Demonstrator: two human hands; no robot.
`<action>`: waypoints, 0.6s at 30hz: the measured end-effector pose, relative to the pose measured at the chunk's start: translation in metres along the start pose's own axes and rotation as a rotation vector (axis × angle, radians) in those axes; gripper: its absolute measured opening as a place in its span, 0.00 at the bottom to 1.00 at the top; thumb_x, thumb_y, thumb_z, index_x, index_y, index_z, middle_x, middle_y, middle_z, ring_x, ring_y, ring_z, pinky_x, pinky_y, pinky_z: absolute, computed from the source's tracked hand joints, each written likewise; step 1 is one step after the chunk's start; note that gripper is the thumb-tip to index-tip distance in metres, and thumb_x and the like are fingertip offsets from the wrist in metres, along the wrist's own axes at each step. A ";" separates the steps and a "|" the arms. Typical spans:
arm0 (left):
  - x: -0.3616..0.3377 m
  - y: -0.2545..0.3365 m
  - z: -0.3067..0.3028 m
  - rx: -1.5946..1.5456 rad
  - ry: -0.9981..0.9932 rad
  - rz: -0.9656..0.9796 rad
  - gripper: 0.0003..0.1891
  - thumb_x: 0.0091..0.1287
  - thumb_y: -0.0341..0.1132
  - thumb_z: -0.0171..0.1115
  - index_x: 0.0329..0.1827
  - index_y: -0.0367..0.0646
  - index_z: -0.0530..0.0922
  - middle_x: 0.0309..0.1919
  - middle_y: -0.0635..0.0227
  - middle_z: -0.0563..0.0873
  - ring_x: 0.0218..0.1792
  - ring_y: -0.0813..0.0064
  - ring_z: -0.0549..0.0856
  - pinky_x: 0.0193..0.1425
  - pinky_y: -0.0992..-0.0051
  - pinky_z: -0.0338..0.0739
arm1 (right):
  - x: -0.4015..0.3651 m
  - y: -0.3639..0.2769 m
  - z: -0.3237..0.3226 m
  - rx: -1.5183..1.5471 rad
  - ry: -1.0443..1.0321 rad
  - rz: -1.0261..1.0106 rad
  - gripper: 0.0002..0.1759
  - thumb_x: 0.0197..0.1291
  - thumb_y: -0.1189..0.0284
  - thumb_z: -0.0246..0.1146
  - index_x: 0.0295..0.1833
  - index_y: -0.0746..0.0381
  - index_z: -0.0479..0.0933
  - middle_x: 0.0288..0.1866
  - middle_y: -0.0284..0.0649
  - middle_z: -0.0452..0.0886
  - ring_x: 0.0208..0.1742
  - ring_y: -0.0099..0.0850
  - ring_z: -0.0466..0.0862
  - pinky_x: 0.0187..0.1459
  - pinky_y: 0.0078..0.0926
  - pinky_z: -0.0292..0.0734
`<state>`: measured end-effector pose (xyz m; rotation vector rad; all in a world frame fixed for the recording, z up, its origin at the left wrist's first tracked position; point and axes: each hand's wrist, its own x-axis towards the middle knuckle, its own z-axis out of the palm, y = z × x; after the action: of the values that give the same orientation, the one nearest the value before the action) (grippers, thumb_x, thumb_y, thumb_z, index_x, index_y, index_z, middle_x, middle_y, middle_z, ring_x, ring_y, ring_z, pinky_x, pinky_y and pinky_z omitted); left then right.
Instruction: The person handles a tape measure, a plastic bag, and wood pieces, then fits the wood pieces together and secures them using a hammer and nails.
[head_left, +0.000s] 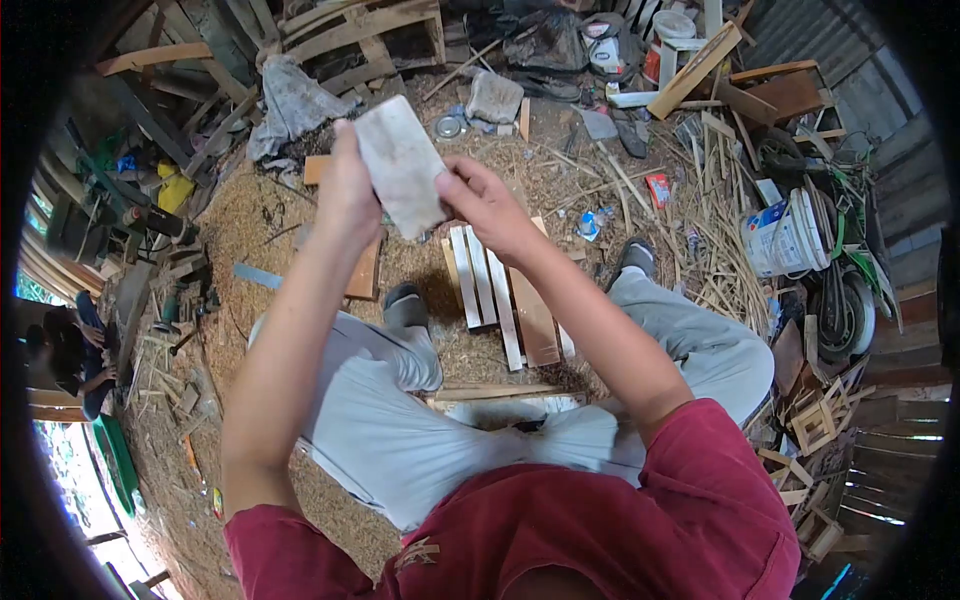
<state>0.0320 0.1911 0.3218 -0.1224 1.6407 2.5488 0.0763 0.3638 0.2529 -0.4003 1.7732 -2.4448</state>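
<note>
Held up in front of me is a pale, flat rectangular block [400, 165] with worn, greyish smudges; its material is hard to tell. My left hand [350, 195] is closed along its left edge, with most of the fingers hidden behind it. At the lower right edge, my right hand [488, 205] grips the block with the thumb on its face. Below the hands, several pale wooden strips [480, 275] lie side by side between my feet. A brown board [534, 318] lies against them on the right.
Shavings cover the ground, with a metal strip [257, 275] at left. A white bucket [785, 238] and a wheel [846, 312] stand at right, near scattered sticks. A grey cloth [295, 105], a rough stone-like block [494, 97] and piled timber [365, 35] lie ahead.
</note>
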 end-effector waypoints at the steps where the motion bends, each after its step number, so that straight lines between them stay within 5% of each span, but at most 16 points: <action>1: -0.004 0.000 0.005 0.007 -0.067 -0.005 0.34 0.90 0.59 0.38 0.71 0.37 0.77 0.66 0.55 0.87 0.65 0.60 0.87 0.70 0.58 0.81 | 0.002 -0.009 0.000 -0.119 0.021 0.025 0.17 0.77 0.67 0.68 0.63 0.66 0.79 0.45 0.32 0.85 0.42 0.19 0.82 0.43 0.20 0.77; 4: -0.019 0.018 0.025 0.096 -0.056 -0.028 0.35 0.88 0.64 0.39 0.65 0.40 0.80 0.52 0.63 0.91 0.50 0.68 0.90 0.56 0.65 0.83 | -0.001 -0.032 -0.014 -0.174 0.046 0.025 0.17 0.76 0.68 0.70 0.60 0.67 0.79 0.44 0.32 0.85 0.41 0.18 0.81 0.42 0.19 0.77; 5: -0.002 0.014 0.007 0.223 -0.105 -0.046 0.30 0.86 0.64 0.44 0.56 0.44 0.80 0.33 0.75 0.83 0.34 0.76 0.80 0.41 0.71 0.76 | -0.005 -0.040 -0.018 -0.071 0.071 0.058 0.18 0.75 0.67 0.71 0.59 0.69 0.80 0.44 0.33 0.86 0.42 0.18 0.82 0.43 0.19 0.77; 8: 0.020 0.012 -0.001 0.160 0.060 -0.044 0.24 0.85 0.60 0.48 0.50 0.47 0.77 0.26 0.81 0.69 0.27 0.79 0.68 0.34 0.72 0.68 | -0.013 -0.068 -0.047 -0.316 0.041 0.040 0.16 0.76 0.69 0.70 0.61 0.67 0.80 0.48 0.32 0.86 0.45 0.18 0.82 0.49 0.20 0.78; 12: 0.020 0.017 0.013 -0.003 0.061 -0.088 0.13 0.79 0.44 0.54 0.52 0.45 0.77 0.30 0.75 0.70 0.28 0.78 0.70 0.32 0.72 0.68 | -0.012 -0.090 -0.088 -0.784 0.071 -0.208 0.18 0.74 0.69 0.72 0.61 0.67 0.80 0.47 0.33 0.86 0.48 0.20 0.83 0.53 0.23 0.79; 13: 0.020 0.016 0.018 -0.104 0.029 -0.085 0.10 0.76 0.38 0.53 0.53 0.43 0.76 0.30 0.73 0.71 0.28 0.76 0.70 0.32 0.72 0.68 | -0.018 -0.112 -0.084 -0.831 0.104 -0.177 0.21 0.67 0.67 0.75 0.58 0.69 0.83 0.50 0.45 0.90 0.51 0.30 0.87 0.57 0.32 0.81; 18: 0.013 0.014 0.036 -0.276 -0.091 -0.168 0.08 0.79 0.28 0.49 0.56 0.39 0.72 0.32 0.71 0.71 0.28 0.77 0.68 0.33 0.73 0.68 | -0.021 -0.143 -0.109 -0.956 0.130 -0.268 0.22 0.66 0.68 0.77 0.61 0.68 0.84 0.53 0.45 0.91 0.54 0.32 0.89 0.58 0.32 0.82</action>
<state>0.0171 0.2189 0.3481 -0.1563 1.1874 2.5931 0.0786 0.5144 0.3529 -0.5663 3.0246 -1.5796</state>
